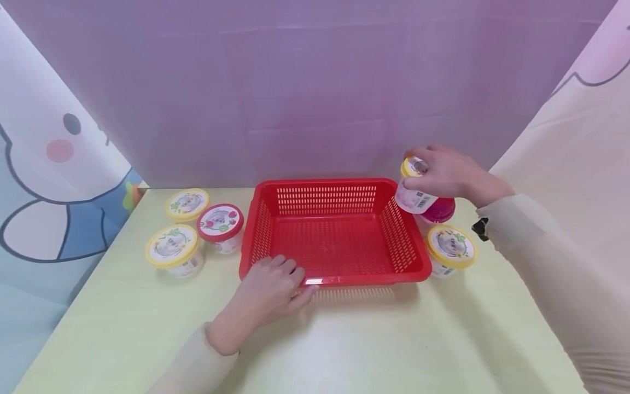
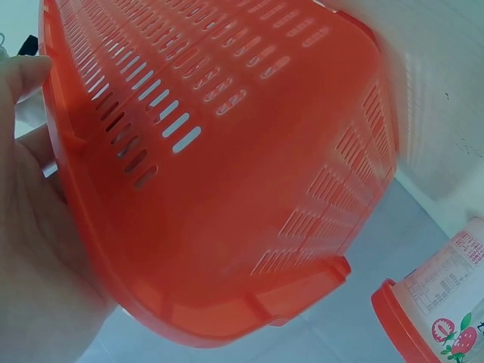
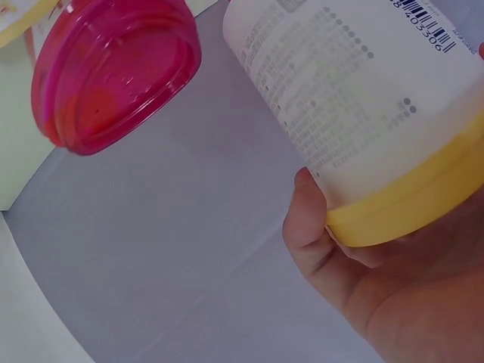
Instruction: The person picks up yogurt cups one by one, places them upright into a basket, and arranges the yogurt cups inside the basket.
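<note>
Carry the raised cup point(image 1: 417, 198) with a firm, even pinch: you have it near its yellow lid, and I judge that the lid could work loose if the weight swings. The cup is at the far right of the red basket point(image 1: 366, 280), over or just beside the right rim; the views do not settle how high its base is. Give that base good clearance from the rim, and straighten the cup, as it tilts a little, before any lowering. Mind the magenta-topped cup point(image 1: 440, 209) and the yellow-lidded cup point(image 1: 450, 249) close by on the right side of the table point(image 1: 394, 345); a low swing might knock either.

Your right hand point(image 1: 445, 174) reaches in from the near right, fingers and thumb pinching the cup's lid end from opposite sides, with the forearm well outside the basket. Your left hand point(image 1: 273, 284) grips the near rim towards its left end, fingers curled over it and thumb on the outer side; that hold should stop the basket sliding. How hard either hand presses, you cannot tell from these views
</note>
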A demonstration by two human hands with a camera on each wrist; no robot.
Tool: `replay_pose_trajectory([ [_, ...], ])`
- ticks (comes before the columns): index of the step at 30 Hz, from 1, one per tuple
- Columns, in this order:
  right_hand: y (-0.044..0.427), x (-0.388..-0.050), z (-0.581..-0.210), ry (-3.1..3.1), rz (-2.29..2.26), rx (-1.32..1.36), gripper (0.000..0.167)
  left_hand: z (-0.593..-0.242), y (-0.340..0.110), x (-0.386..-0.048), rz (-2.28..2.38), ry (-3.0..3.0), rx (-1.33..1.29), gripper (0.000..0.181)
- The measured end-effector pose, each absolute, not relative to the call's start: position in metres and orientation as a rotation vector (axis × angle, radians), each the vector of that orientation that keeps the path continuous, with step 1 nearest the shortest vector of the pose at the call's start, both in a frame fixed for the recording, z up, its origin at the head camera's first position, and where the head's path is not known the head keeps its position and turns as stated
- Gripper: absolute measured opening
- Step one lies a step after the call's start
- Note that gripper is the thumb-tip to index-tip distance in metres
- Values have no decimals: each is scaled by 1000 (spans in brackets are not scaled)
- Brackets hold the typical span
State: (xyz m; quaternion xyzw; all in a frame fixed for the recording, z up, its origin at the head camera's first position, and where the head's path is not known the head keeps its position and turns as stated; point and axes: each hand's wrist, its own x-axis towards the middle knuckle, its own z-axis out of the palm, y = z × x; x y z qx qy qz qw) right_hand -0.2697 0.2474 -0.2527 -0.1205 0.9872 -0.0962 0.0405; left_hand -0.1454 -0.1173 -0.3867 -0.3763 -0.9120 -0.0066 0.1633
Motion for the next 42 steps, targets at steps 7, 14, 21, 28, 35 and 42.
replay_pose_trajectory([
  [7, 241, -271, -255, 3018, -301, -407, 71, -387, -117, -143, -31, -2611, -1061, 37],
  [14, 232, -274, -260, 3029, -310, -424, 74, -387, -117, -143, -36, -2604, -1053, 37],
  [21, 225, -276, -265, 3031, -326, -457, 74, -387, -116, -143, -28, -2613, -1055, 36],
  [28, 219, -279, -272, 3018, -351, -463, 72, -387, -114, -144, -14, -2629, -1056, 37],
  [35, 211, -283, -280, 3000, -365, -447, 72, -388, -114, -142, -15, -2635, -1056, 37],
  [42, 206, -288, -286, 2997, -351, -457, 75, -387, -113, -142, -12, -2636, -1049, 38],
])
